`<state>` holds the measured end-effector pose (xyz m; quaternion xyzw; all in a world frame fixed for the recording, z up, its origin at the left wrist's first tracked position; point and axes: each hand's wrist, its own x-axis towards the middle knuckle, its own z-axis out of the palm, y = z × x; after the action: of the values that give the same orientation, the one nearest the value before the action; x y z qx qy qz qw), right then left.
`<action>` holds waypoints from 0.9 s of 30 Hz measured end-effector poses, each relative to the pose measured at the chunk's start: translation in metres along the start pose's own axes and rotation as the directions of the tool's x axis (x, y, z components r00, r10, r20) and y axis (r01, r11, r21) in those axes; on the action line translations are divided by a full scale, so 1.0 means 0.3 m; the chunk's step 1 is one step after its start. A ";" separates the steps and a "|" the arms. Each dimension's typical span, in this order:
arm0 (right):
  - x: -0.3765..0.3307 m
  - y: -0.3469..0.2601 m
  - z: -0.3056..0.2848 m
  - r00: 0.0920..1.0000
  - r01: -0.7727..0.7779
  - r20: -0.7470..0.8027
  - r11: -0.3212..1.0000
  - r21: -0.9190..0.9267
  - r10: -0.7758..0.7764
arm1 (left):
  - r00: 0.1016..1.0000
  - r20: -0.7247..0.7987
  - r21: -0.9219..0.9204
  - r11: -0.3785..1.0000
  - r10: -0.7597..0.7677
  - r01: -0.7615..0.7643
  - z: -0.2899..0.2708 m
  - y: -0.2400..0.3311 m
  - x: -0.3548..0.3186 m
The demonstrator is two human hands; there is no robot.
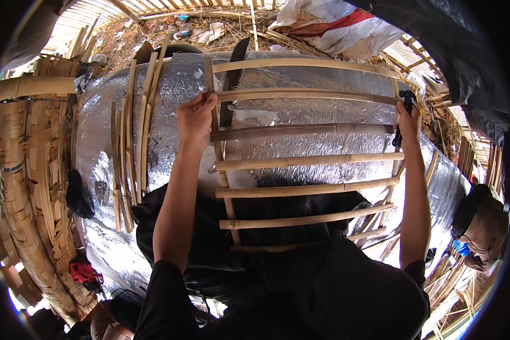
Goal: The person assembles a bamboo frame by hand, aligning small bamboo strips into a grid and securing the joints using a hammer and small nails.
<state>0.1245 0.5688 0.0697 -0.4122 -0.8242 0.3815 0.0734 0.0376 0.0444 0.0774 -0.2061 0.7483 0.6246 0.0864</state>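
A ladder-like bamboo frame (311, 162) lies across my lap, with several crosswise slats joined to two long side strips. My left hand (195, 119) is closed at its left side, thumb and fingers pinching the strip where the second slat from the far end (306, 94) meets it. At the right end of that same slat, my right hand (409, 120) is closed round a black hand tool (406, 97); its exact kind is hard to make out. That hand also rests against the frame's right side. A dark, long blade (236, 62) lies beneath the frame's far left corner.
Silvery foil sheeting (175, 85) covers the ground under me. Loose bamboo strips (131, 130) lie on it to the left, beside rolled woven bamboo mats (39, 187). White and red sacking (334, 28) lies at the far side. A person (484, 226) shows at the right edge.
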 end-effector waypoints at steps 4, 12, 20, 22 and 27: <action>0.022 0.046 0.066 0.999 -0.024 0.020 0.995 -0.101 0.026 | 0.992 -0.068 0.099 0.989 -0.105 0.111 0.008 -0.099 0.051; 0.029 0.125 0.048 0.993 -0.012 0.118 0.995 -0.097 0.023 | 0.980 -0.128 0.311 0.945 0.153 -0.107 0.051 -0.139 0.045; 0.009 0.072 0.053 0.991 0.018 0.135 0.993 -0.113 -0.003 | 0.964 -0.111 0.124 0.966 0.243 -0.229 -0.001 -0.183 -0.058; 0.025 0.090 0.053 0.991 -0.017 0.128 0.998 -0.054 0.024 | 0.969 -0.108 0.045 0.974 0.224 -0.221 -0.053 -0.231 -0.116; 0.082 0.095 0.016 0.989 -0.075 0.134 0.993 0.096 0.062 | 0.972 0.019 0.251 0.939 0.236 -0.233 -0.075 -0.261 -0.248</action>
<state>0.1242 0.5947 0.0421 -0.4101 -0.7924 0.4509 0.0269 0.1400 0.0269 0.0405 -0.1065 0.8412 0.5291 0.0325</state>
